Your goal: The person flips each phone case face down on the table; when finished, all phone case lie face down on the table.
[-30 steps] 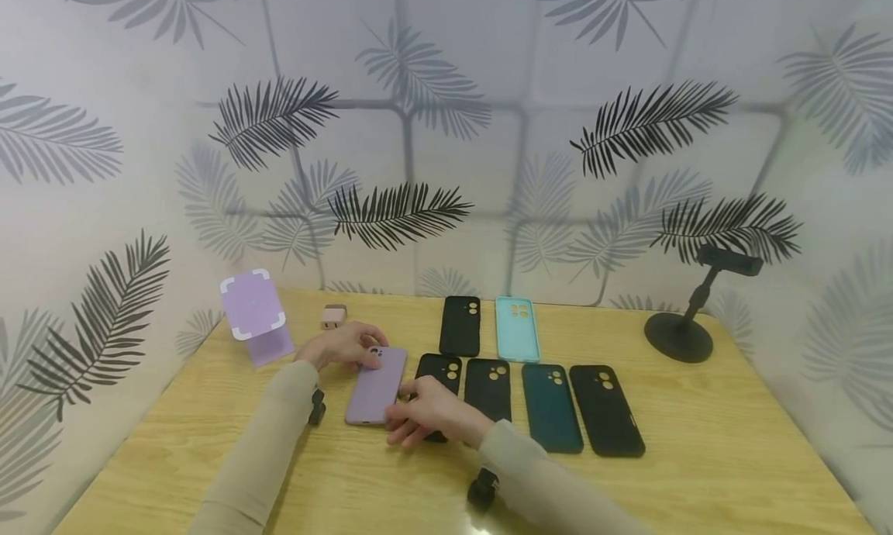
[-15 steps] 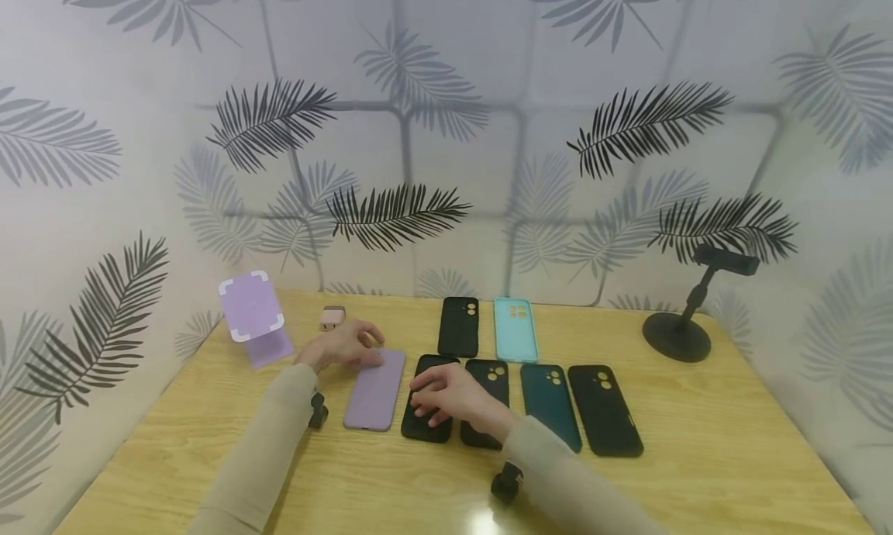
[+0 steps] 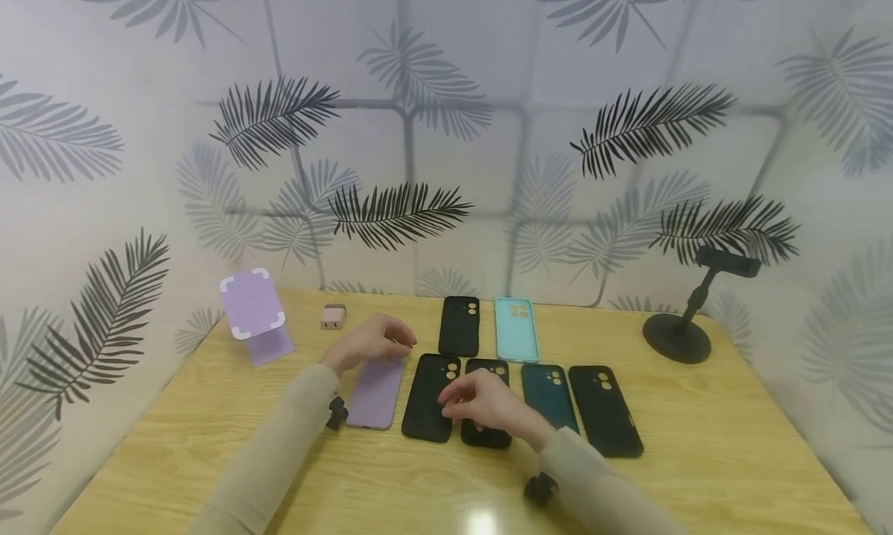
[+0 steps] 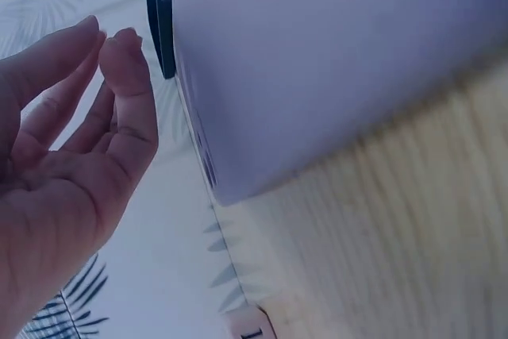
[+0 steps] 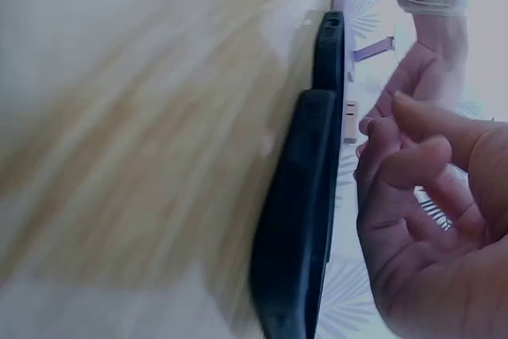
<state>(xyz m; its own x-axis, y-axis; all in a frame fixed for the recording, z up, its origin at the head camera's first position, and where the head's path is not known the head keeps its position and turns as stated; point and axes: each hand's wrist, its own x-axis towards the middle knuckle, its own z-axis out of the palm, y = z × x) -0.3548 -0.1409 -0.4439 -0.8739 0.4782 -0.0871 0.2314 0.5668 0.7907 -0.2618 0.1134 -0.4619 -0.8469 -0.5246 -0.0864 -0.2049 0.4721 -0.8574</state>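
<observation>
We see the left hand (image 3: pixel 370 339) hovering just above the top end of the lilac case (image 3: pixel 375 393), fingers loosely curled w/ thumb and fingertips close together, holding nothing; the left wrist view shows it clear of the case. The lilac case lies flat on the table (image 3: pixel 698 457), leftmost in the front row. The right hand (image 3: pixel 481 403) hangs over the 2nd black case (image 3: pixel 488 434), fingers loosely bent, nothing in its grip, apart from the case in the right wrist view. Just left of it lies another black case (image 3: pixel 429 395), btwn it and the lilac one. Further right: a dark teal case (image 3: pixel 551 388) and a black case (image 3: pixel 605 411). Behind them, a black case (image 3: pixel 460 326) and a mint case (image 3: pixel 517 329). At the back left stand a lilac stand (image 3: pixel 254 315) and a small charger (image 3: pixel 332 316); far right, a black holder (image 3: pixel 680 333).
</observation>
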